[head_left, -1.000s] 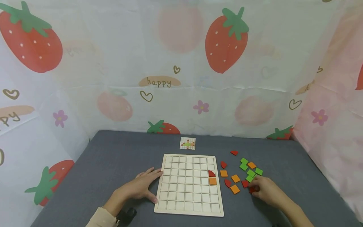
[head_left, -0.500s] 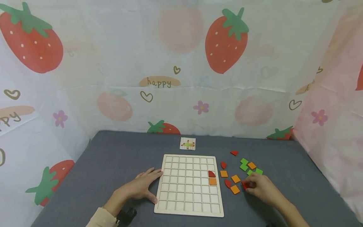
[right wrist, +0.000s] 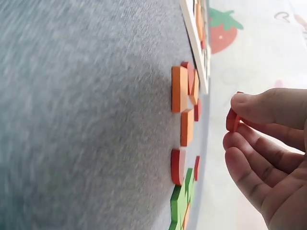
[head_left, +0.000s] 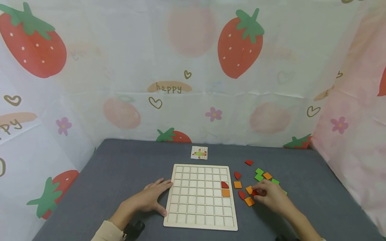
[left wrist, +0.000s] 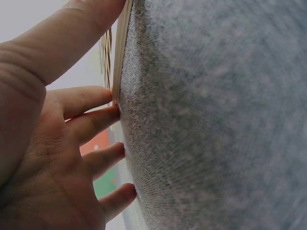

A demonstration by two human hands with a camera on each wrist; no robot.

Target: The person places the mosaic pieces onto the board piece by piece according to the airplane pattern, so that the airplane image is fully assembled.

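Right hand (head_left: pixel 271 197) pinching a small red piece (right wrist: pixel 233 119) between thumb tip and fingertips (right wrist: pixel 249 103), lifted clear off the grey mat (head_left: pixel 126 174), hanging just right of the wooden grid board (head_left: pixel 193 201). Other fingers curled loosely underneath, so a narrow pinch rather than a full grab. From the right wrist view, piece held on edge right at the tips, well out from the palm, with the mat and the loose pieces a short gap away.

Left hand (head_left: pixel 149 199) flat on the mat against the board's left edge, fingers (left wrist: pixel 91 125) straight and spread, tips touching the board's rim, holding nothing.

On the board, near its right edge: a red quarter-round (head_left: pixel 224 184) with an orange square (head_left: pixel 226 192) in the cell right below it. Rest of the cells bare wood.

Right of the board, scattered loose: orange squares (head_left: pixel 238 184), red leaf-shaped bits (head_left: pixel 237 175), green squares (head_left: pixel 259 171), some partly hidden behind the right hand. Behind the board, a little pattern card (head_left: pixel 199 152) lying flat on the mat.
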